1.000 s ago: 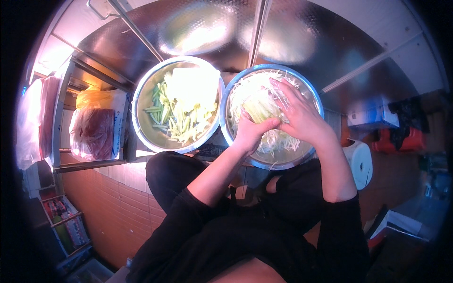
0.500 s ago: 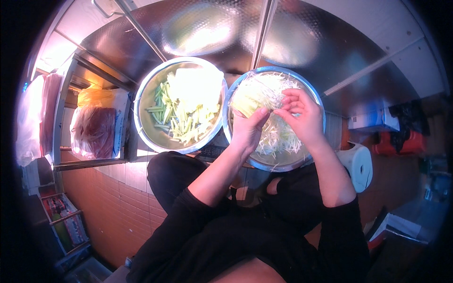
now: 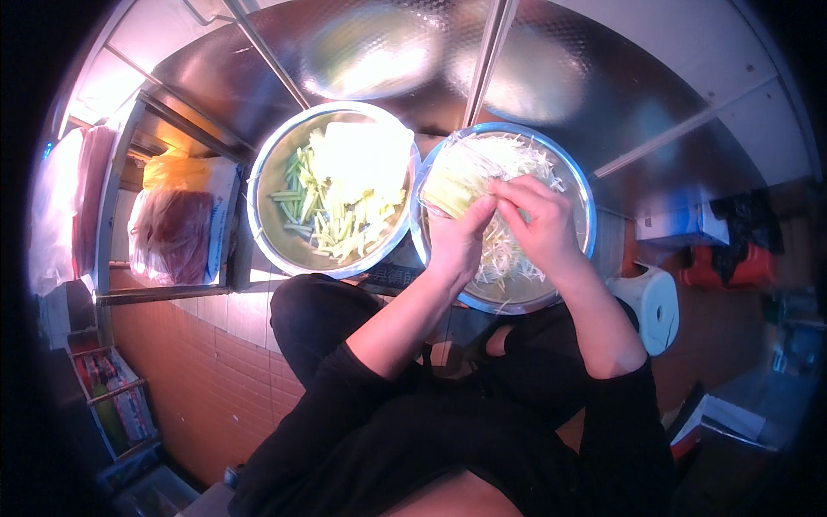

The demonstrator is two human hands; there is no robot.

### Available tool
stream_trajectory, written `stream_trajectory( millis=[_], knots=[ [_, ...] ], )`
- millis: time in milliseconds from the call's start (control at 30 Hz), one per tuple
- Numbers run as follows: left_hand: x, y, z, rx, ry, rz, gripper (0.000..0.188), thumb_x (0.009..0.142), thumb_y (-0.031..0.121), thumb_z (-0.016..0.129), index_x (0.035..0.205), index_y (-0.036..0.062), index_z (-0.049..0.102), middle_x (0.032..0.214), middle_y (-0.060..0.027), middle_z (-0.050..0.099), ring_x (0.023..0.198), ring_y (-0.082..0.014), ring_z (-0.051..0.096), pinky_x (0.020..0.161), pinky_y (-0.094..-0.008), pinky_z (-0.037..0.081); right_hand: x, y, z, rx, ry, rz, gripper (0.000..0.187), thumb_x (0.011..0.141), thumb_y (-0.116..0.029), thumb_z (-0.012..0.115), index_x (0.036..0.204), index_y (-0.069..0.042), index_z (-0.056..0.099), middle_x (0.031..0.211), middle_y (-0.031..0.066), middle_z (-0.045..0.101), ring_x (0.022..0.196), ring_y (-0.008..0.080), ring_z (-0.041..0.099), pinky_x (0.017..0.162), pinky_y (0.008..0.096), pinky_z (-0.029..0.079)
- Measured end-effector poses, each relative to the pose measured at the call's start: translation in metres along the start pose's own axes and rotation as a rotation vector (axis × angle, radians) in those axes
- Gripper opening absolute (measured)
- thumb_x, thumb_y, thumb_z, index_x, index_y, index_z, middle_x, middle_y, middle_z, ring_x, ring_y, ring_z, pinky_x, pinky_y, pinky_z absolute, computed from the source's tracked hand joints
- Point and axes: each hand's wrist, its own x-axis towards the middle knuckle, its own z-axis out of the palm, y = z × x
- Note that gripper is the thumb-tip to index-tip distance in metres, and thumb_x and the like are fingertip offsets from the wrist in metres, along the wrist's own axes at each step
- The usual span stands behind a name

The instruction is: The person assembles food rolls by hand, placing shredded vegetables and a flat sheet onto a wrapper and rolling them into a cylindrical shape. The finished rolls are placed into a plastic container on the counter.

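Nearest lay the person's dark sleeves (image 3: 345, 405), and past them dark-trousered knees (image 3: 314, 319) over a brown floor (image 3: 215, 370). Beyond, both bare hands worked over the right bowl (image 3: 592, 215). The left hand (image 3: 457, 246) had its fingers curled under a pale green-white bunch of shreds (image 3: 458, 179), thumb on the near side, grasping it above the bowl's left half. The right hand (image 3: 544, 226) had thumb and forefinger drawn together at the bunch's right edge, close to the left thumb; whether they pinched a strand I could not tell.

Loose white shreds (image 3: 541, 159) lay in the bowl beneath and beside the hands. Thin ends stuck out of the bunch, so a slackened left grasp could have let strands slide away, and a sharp tug from the right could have pulled several loose or snapped them. The left bowl (image 3: 271, 226) stood just beside, its rim meeting or overlapping the other in this view; strands dropped leftward might have mixed with its cut green stalks (image 3: 297, 194) and glare-bleached pale pile (image 3: 357, 168). A forearm pressing on the near rim could have tipped the right bowl.

A white stool (image 3: 662, 310) stood to the right, and a dark, shiny metal panel (image 3: 594, 95) rose at the far side.
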Motion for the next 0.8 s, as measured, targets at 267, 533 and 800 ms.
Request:
stream_trajectory(
  millis=[267,533,800],
  knots=[
    [0.008,0.007,-0.004,0.024,0.054,0.057,0.052,0.08,-0.001,0.071,0.125,0.0092,0.047,0.114,-0.0069,0.06,0.102,-0.0185,0.062,0.088,-0.0311,0.054,-0.003,0.011,-0.009,0.128,0.088,-0.005,0.01,0.079,0.005,0.069,0.086,-0.001,0.065,0.082,0.0043,0.067,0.076,0.0093,0.064,0.072,0.025,0.053],
    [0.011,0.007,-0.01,0.104,-0.071,-0.047,0.056,0.076,-0.004,0.073,0.125,0.0061,0.049,0.115,-0.0082,0.061,0.106,-0.0206,0.062,0.091,-0.0331,0.053,0.008,0.06,-0.064,-0.207,-0.39,0.415,0.021,0.084,-0.001,0.066,0.105,0.0,0.068,0.096,0.0082,0.069,0.085,0.0122,0.065,0.076,0.0257,0.051],
    [0.006,-0.004,-0.01,0.197,-0.213,-0.238,0.068,0.07,-0.008,0.076,0.13,0.0017,0.045,0.12,-0.0103,0.059,0.11,-0.0216,0.059,0.093,-0.0337,0.05,0.03,0.043,-0.036,0.455,-0.112,0.404,0.02,0.086,-0.002,0.064,0.106,0.001,0.065,0.094,0.0071,0.067,0.083,0.0078,0.062,0.073,0.0211,0.049]
  ],
)
